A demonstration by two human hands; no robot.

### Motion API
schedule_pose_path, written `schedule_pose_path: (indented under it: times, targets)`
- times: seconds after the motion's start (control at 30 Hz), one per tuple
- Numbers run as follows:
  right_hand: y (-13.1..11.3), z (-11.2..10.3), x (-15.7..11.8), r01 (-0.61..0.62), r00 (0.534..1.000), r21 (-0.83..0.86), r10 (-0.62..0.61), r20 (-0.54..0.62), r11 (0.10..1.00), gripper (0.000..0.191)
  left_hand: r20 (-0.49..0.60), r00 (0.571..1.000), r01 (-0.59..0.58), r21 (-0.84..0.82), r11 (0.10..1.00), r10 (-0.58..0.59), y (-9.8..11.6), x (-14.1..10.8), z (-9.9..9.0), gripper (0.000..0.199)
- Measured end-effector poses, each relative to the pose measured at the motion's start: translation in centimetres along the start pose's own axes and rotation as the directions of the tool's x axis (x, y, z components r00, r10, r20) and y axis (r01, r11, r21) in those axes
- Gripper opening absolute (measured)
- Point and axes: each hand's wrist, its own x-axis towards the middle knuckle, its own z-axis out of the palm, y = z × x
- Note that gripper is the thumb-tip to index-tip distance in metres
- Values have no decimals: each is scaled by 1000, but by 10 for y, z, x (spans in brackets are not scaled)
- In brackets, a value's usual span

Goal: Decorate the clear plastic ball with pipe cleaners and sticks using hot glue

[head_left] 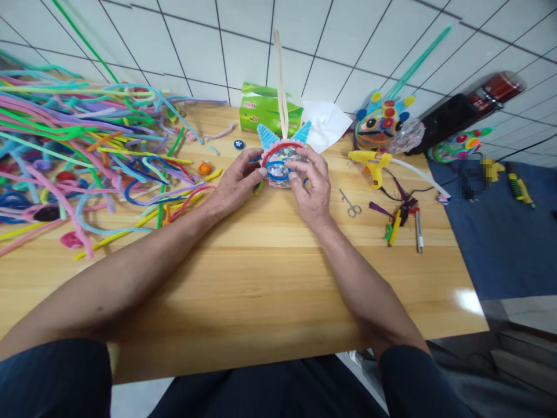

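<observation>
Between my two hands is a round pipe-cleaner craft [284, 152] with two blue pointed ears, a pink and red fuzzy rim, and a blue ring on its front. A pale strip rises from its top. My left hand [241, 179] grips its left side, thumb at the front. My right hand [312, 184] has bent fingers on the right side and front, near the blue ring. The fingers hide part of the craft's edges. A dark blue button [238, 144] lies left of it, and small scissors [350, 204] lie to the right of my right hand.
Many coloured pipe cleaners [96, 133] heap over the left of the table. Behind the craft stands a green tissue pack [256, 110]. At right are a yellow glue gun [372, 165], a utility knife [419, 231], a decorated craft [378, 125] and a dark red bottle [494, 93].
</observation>
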Motion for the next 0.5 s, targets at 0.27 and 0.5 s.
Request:
schedule_pose_path:
  times: [0.27,0.5]
  targets:
    - [2,2,1,41,999,-22,-42,-22,999,40,4,1000,-10,14,1000,10,1,-1,1,64]
    - [3,4,1,62,997,-7,-62,-41,998,40,-5,1000,3,39,999,-3,7,-2,0,60]
